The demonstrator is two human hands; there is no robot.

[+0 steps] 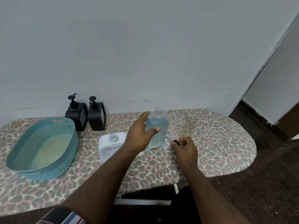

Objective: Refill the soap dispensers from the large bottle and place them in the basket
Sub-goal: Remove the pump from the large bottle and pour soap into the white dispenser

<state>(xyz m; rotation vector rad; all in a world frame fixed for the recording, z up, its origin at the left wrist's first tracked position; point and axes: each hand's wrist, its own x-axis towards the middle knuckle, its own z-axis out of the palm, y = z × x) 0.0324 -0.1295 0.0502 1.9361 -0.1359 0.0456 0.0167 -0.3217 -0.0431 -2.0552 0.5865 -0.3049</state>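
At frame centre, on the leopard-print board [210, 135]: large clear plastic bottle of blue soap [157, 128], uncapped, gripped mid-body by left hand [140, 135]. Right hand [184, 147] pinching small black cap [175, 142]. Likely heavy, slick, squeezable; best held around the waist.

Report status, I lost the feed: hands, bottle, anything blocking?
Left hand grips the uncapped big bottle, upright. Right hand pinches a black cap. White dispenser open, basket empty. Nothing blocking.
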